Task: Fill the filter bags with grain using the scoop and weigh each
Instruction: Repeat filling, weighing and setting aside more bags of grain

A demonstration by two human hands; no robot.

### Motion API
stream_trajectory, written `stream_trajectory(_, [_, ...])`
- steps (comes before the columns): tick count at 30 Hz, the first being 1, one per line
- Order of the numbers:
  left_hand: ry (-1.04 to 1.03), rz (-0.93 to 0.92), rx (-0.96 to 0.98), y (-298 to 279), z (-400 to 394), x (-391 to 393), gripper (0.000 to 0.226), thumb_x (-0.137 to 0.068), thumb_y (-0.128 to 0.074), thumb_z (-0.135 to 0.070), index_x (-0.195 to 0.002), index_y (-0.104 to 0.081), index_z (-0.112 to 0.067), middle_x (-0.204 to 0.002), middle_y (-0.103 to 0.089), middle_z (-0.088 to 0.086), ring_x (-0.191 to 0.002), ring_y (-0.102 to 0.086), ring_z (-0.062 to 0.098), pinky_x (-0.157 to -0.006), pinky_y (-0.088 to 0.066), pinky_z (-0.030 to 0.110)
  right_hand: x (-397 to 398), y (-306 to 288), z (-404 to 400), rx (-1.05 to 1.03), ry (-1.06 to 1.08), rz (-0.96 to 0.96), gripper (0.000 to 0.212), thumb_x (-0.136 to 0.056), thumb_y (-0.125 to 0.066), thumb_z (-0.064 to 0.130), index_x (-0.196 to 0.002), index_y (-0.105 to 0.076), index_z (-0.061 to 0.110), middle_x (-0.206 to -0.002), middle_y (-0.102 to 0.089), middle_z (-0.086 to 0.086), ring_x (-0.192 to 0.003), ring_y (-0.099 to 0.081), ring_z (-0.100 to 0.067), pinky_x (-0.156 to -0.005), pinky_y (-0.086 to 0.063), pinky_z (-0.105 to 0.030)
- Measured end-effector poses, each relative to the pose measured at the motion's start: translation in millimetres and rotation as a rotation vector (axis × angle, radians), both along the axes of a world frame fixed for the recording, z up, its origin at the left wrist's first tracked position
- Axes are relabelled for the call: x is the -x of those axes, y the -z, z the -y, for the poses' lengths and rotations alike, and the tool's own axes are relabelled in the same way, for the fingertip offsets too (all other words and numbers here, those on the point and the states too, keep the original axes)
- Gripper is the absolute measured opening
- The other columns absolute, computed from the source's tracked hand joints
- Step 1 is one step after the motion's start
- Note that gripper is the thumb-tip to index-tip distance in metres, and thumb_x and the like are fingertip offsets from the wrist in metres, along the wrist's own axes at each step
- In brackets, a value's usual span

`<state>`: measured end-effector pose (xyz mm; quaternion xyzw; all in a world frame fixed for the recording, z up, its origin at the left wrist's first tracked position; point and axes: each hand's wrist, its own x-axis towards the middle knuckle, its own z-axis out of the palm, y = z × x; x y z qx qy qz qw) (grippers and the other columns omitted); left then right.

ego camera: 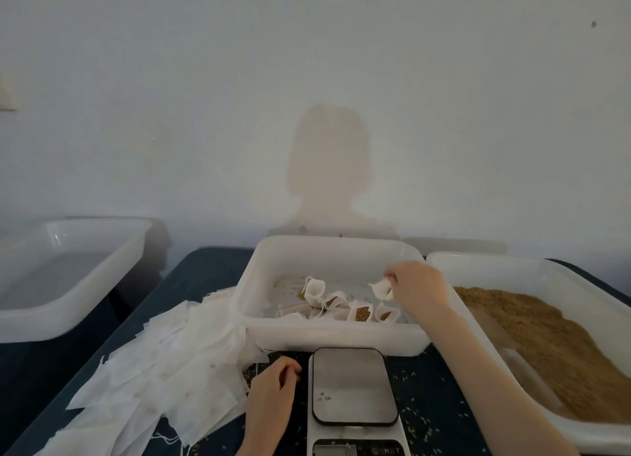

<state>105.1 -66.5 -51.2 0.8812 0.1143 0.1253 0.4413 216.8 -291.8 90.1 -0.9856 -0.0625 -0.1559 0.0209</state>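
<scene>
Filter bag (pixel 381 289) hangs pinched in your right hand (pixel 418 286) over the middle tub (pixel 336 336), filled bags (pixel 358 311) lying just below-left; your left hand (pixel 273 379), loosely curled and holding nothing, rests nearer the scale (pixel 353 385).

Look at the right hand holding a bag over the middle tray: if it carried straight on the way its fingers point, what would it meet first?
The right hand, pinching a filter bag, points left and slightly down. It would probably first meet the filled bags lying in the middle tray, though depth is hard to judge.
</scene>
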Motion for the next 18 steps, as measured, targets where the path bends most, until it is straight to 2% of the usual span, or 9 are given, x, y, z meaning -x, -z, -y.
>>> stream_trajectory(2, [-0.001,0.0,0.003,1.3,-0.7,-0.9,0.031,-0.094,-0.049,-0.017,-0.073,-0.056,-0.04,-0.07,-0.064,-0.015,-0.063,-0.056,-0.006,-0.057,-0.04,0.009,-1.4,13.3,1.7,0.104,-0.003,-0.165,0.031,-0.097,-0.042,0.017,-0.114,-0.066,0.027,-0.113,-0.064,0.003,-0.102,-0.059,-0.017,-0.08,-0.044,-0.025])
stream_trajectory(4, [-0.004,0.004,0.014,2.9,-0.8,-1.0,0.03,-0.094,-0.049,-0.017,-0.074,-0.057,-0.039,-0.071,-0.064,-0.014,-0.063,-0.057,-0.004,-0.058,-0.04,0.009,-1.6,26.1,4.3,0.021,-0.041,-0.351,0.027,-0.097,-0.045,0.021,-0.112,-0.067,0.023,-0.116,-0.063,0.002,-0.105,-0.058,-0.019,-0.089,-0.046,-0.028])
stream_trajectory(6, [0.0,0.007,0.013,3.6,0.0,-1.5,0.029,-0.094,-0.049,-0.018,-0.075,-0.056,-0.038,-0.071,-0.064,-0.013,-0.064,-0.058,-0.002,-0.059,-0.041,0.009,0.5,33.2,6.5,-0.106,-0.052,-0.421,0.023,-0.098,-0.045,0.026,-0.099,-0.066,0.016,-0.105,-0.063,0.0,-0.1,-0.058,-0.019,-0.085,-0.045,-0.028])
stream_trajectory(9, [-0.074,0.058,-0.049,0.4,-0.5,-1.6,0.024,-0.092,-0.054,-0.015,-0.078,-0.056,-0.035,-0.074,-0.062,-0.014,-0.072,-0.057,0.002,-0.065,-0.039,0.011,5.6,29.3,8.8,-0.177,-0.036,-0.314,0.031,-0.098,-0.043,0.034,-0.073,-0.054,0.019,-0.073,-0.054,0.004,-0.07,-0.054,-0.013,-0.06,-0.038,-0.023])
stream_trajectory(11, [-0.233,0.124,-0.167,-3.0,-2.6,0.2,0.017,-0.086,-0.061,-0.014,-0.088,-0.06,-0.031,-0.084,-0.062,-0.012,-0.086,-0.056,0.01,-0.078,-0.039,0.022,12.3,23.5,8.8,-0.208,-0.055,-0.243,0.033,-0.098,-0.042,0.036,-0.079,-0.064,0.018,-0.072,-0.059,0.003,-0.059,-0.052,-0.01,-0.051,-0.035,-0.021])
stream_trajectory(13, [-0.381,0.07,-0.356,-4.7,-6.7,3.7,0.022,-0.083,-0.064,-0.022,-0.103,-0.061,-0.031,-0.104,-0.062,-0.009,-0.102,-0.052,0.014,-0.088,-0.038,0.031,20.8,19.4,6.3,-0.241,-0.087,-0.203,0.033,-0.098,-0.042,0.036,-0.093,-0.07,0.018,-0.083,-0.068,0.002,-0.066,-0.059,-0.012,-0.057,-0.041,-0.023])
stream_trajectory(15, [-0.411,-0.089,-0.519,-3.0,-12.4,7.1,0.034,-0.086,-0.059,-0.039,-0.119,-0.053,-0.036,-0.13,-0.049,-0.009,-0.118,-0.044,0.013,-0.096,-0.037,0.029,30.4,17.6,2.7,-0.267,-0.133,-0.188,0.031,-0.097,-0.044,0.036,-0.096,-0.071,0.022,-0.087,-0.069,0.005,-0.07,-0.06,-0.013,-0.06,-0.043,-0.024])
stream_trajectory(16, [-0.384,-0.139,-0.582,-1.6,-16.6,8.5,0.037,-0.088,-0.054,-0.045,-0.124,-0.048,-0.038,-0.136,-0.043,-0.011,-0.122,-0.04,0.011,-0.098,-0.037,0.026,34.6,18.0,0.5,-0.272,-0.159,-0.181,0.03,-0.097,-0.045,0.036,-0.096,-0.071,0.023,-0.085,-0.068,0.006,-0.069,-0.059,-0.012,-0.059,-0.043,-0.023])
stream_trajectory(18, [-0.324,-0.134,-0.583,-0.3,-23.1,9.6,0.033,-0.092,-0.048,-0.041,-0.125,-0.05,-0.036,-0.133,-0.047,-0.013,-0.12,-0.042,0.009,-0.096,-0.038,0.021,42.6,19.1,-5.0,-0.277,-0.193,-0.18,0.029,-0.096,-0.045,0.036,-0.094,-0.071,0.023,-0.081,-0.067,0.005,-0.069,-0.06,-0.013,-0.061,-0.045,-0.024])
